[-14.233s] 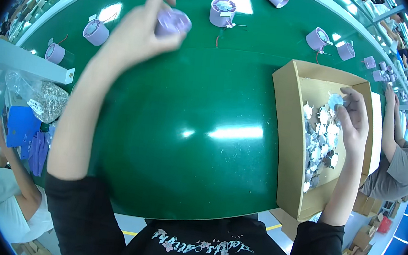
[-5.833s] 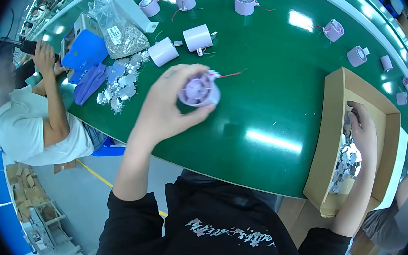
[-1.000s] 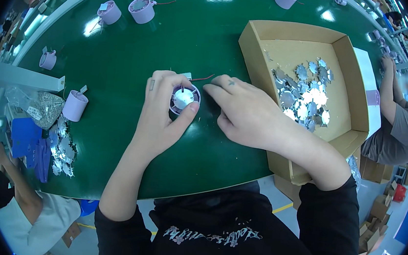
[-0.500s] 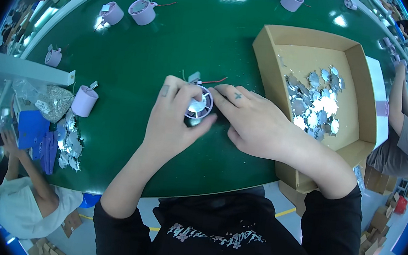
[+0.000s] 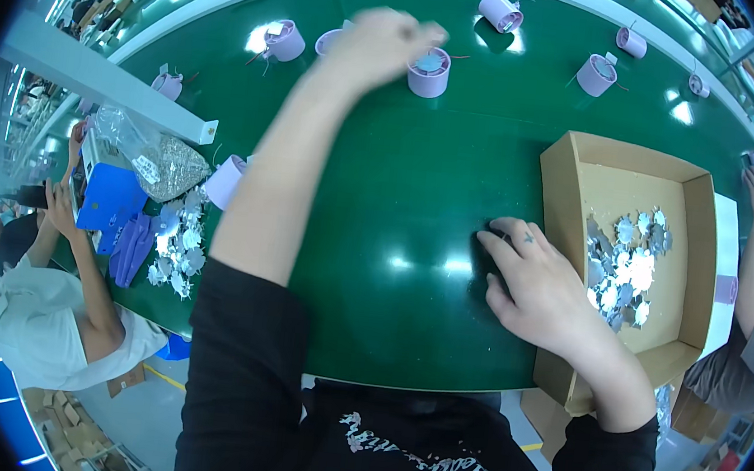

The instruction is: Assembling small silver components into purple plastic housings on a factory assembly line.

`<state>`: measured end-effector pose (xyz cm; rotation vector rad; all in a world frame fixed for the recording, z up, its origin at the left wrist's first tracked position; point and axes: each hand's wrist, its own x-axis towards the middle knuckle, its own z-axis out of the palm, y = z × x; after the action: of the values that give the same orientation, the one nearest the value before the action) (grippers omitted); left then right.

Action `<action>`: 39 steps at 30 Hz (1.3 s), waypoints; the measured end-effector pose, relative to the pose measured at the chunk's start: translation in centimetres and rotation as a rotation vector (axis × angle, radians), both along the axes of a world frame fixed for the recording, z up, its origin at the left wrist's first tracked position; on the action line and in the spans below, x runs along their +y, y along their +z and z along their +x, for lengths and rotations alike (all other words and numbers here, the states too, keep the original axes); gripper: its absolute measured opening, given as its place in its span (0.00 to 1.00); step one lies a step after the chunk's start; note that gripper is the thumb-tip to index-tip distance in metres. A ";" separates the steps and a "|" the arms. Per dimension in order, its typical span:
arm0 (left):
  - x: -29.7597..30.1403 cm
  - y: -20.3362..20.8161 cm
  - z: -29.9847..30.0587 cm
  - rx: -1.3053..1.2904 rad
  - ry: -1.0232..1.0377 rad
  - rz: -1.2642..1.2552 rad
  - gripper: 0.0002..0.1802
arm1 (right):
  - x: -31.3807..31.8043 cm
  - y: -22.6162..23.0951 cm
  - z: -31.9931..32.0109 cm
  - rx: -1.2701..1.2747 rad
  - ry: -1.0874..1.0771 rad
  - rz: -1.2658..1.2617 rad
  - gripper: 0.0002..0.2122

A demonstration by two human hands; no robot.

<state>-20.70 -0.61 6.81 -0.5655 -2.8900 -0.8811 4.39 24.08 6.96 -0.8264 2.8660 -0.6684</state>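
Note:
My left hand (image 5: pixel 381 50) reaches far across the green table, blurred by motion, its fingers just above a lilac cylindrical housing (image 5: pixel 427 79) with a silvery disc inside and a red wire. Whether the fingers touch that housing, I cannot tell. Partly behind my left hand stands another lilac housing (image 5: pixel 327 42). My right hand (image 5: pixel 535 287) lies on the table with fingers apart and nothing in it. Next to it is a shallow cardboard box (image 5: pixel 557 198) with a heap of toothed silvery metal discs (image 5: pixel 618 272) inside.
More lilac housings (image 5: pixel 597 75) stand along the far side. At left lie a bag of small parts (image 5: pixel 170 168), loose toothed discs (image 5: pixel 181 248), blue pieces (image 5: pixel 115 198) and another housing (image 5: pixel 224 182), below a metal beam (image 5: pixel 111 78). Co-workers sit on both sides.
My left hand has moved forward from the near middle, where it held a housing, to the far side. My right hand has drawn back to the right, its fingers now apart.

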 end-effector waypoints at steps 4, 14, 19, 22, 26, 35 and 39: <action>-16.5 0.5 -6.1 0.356 0.504 -0.159 0.23 | -1.3 0.4 -0.1 0.043 0.057 -0.003 0.19; -26.0 -3.6 -8.7 0.393 0.538 -0.352 0.21 | 0.3 1.6 -2.1 0.533 -0.075 -0.168 0.09; -25.7 0.4 -7.0 0.347 0.473 0.246 0.19 | 12.3 2.8 -4.2 0.391 -0.453 0.266 0.13; -18.7 3.5 0.6 0.173 0.301 0.613 0.22 | 17.0 1.0 -2.7 0.175 -0.452 0.307 0.20; -8.7 0.3 10.5 -0.038 0.024 0.669 0.16 | 17.7 -0.6 -1.8 -0.007 -0.421 0.307 0.20; -0.9 -3.6 21.0 -0.168 -0.141 0.500 0.24 | 16.6 1.1 -2.4 0.184 -0.511 0.178 0.05; -0.8 -3.4 23.0 0.140 -0.185 0.231 0.39 | 10.4 3.2 -2.1 0.222 -0.379 -0.299 0.06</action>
<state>2.29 -1.44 3.38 -0.8422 -2.5959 -1.1303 2.28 34.53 10.14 -0.4000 3.2103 -1.1343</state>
